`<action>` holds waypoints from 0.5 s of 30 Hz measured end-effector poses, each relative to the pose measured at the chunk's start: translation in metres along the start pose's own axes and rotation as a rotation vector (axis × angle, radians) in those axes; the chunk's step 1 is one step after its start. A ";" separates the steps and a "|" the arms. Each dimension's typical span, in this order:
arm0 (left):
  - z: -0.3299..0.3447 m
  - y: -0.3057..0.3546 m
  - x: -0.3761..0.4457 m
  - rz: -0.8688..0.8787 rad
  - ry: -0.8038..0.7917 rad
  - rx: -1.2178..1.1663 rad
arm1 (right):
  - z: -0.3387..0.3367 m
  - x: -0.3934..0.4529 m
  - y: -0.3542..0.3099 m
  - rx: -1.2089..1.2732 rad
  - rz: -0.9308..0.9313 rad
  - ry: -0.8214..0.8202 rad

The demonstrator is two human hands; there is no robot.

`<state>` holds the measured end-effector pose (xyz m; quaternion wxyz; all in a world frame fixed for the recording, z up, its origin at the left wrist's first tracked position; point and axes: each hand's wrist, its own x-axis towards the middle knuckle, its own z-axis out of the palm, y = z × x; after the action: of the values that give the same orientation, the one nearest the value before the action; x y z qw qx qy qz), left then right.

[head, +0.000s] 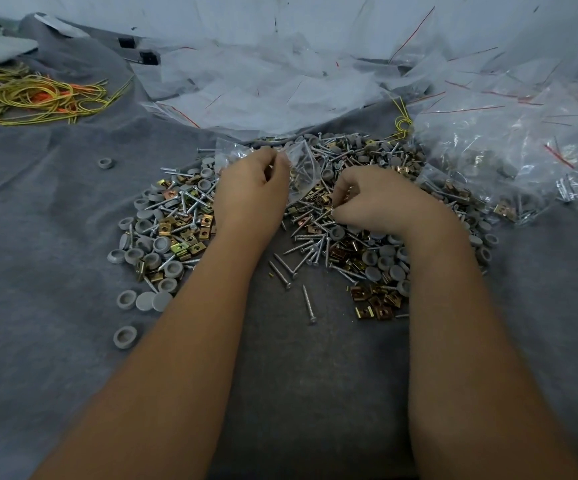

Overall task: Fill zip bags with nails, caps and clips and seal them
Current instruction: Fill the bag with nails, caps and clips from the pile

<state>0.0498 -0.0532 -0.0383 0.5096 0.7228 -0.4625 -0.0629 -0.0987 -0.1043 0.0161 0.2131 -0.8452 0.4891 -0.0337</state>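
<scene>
A small clear zip bag [299,174] is held at its mouth by the left hand [251,188], whose fingers are curled round the top edge of the plastic; some nails are seen inside it. The bag lies over the far middle part of the mixed heap [315,216] of nails, grey caps [163,244] and brass-coloured clips [372,303], which is spread on the grey cloth-covered tabletop [55,237]. Just right of the bag, the right hand [381,199] is lowered onto the heap with its fingers curled, and small pieces are pinched at the fingertips; which pieces cannot be told. Filled bags [509,168] are piled at the heap's right edge, empty bags [263,88] behind it, and yellow wire ties [34,95] well to its far left.
</scene>
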 end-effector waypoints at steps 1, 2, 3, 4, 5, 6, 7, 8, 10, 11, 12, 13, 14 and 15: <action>0.000 0.000 0.000 -0.002 -0.003 0.000 | 0.000 0.000 0.001 0.005 -0.008 0.022; 0.000 0.000 0.000 -0.003 -0.006 0.000 | 0.000 0.000 0.001 0.016 -0.017 0.054; 0.000 0.000 0.000 -0.003 -0.010 0.000 | 0.001 0.000 0.001 0.027 -0.031 0.090; 0.000 0.000 0.000 -0.002 -0.012 0.002 | 0.002 0.002 0.002 0.033 -0.048 0.125; 0.000 0.000 0.000 0.000 -0.013 0.006 | 0.004 0.004 0.002 0.037 -0.066 0.160; 0.000 0.000 0.000 0.003 -0.014 0.010 | 0.007 0.006 0.002 0.045 -0.083 0.193; 0.000 0.000 0.000 0.005 -0.014 0.014 | 0.010 0.008 0.001 0.060 -0.098 0.230; 0.000 0.000 0.000 0.007 -0.015 0.017 | 0.013 0.011 0.001 0.083 -0.112 0.273; 0.000 0.001 0.000 0.011 -0.018 0.020 | 0.018 0.015 0.000 0.145 -0.147 0.400; 0.000 0.001 0.000 0.012 -0.020 0.022 | 0.019 0.017 -0.001 0.193 -0.166 0.475; 0.000 0.001 0.000 0.012 -0.022 0.024 | 0.019 0.017 -0.003 0.261 -0.186 0.544; 0.000 0.001 0.000 0.011 -0.024 0.028 | 0.020 0.017 -0.006 0.341 -0.217 0.599; 0.000 0.001 0.000 0.011 -0.024 0.034 | 0.021 0.017 -0.009 0.421 -0.260 0.637; 0.000 0.001 -0.001 0.014 -0.022 0.043 | 0.022 0.015 -0.012 0.491 -0.311 0.654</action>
<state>0.0485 -0.0531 -0.0377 0.4892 0.7296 -0.4744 -0.0575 -0.0749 -0.1047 -0.0015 0.2341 -0.7777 0.3754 -0.4466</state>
